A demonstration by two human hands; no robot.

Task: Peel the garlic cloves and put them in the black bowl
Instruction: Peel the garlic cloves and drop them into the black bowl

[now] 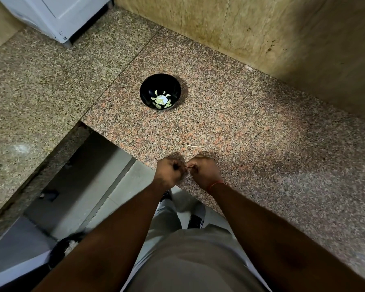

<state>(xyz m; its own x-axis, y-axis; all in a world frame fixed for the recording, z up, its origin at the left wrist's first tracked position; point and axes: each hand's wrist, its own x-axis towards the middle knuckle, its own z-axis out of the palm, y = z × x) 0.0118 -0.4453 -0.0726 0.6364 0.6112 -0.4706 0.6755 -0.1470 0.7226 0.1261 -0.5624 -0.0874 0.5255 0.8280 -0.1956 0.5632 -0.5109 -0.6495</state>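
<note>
The black bowl (160, 92) stands on the granite counter (251, 131), well apart from the hands and further from the person. Inside it lie several peeled garlic cloves (161, 100), pale green-white, gathered around the bottom.

Near the counter's front edge the two hands are brought together, with the knuckles up. The left hand (169, 171) and the right hand (203, 170) both have their fingers curled, and their fingertips meet at a very small thing between them; it is too small and too hidden to say if it is a garlic clove. So the grip of each hand is closed tight, but what it holds I cannot tell for sure.

Just beyond the right hand a thin pale scrap (191, 146) lies on the counter. A red thread (216, 183) goes around the right wrist. A white appliance (57, 15) stands at the far left corner.
</note>
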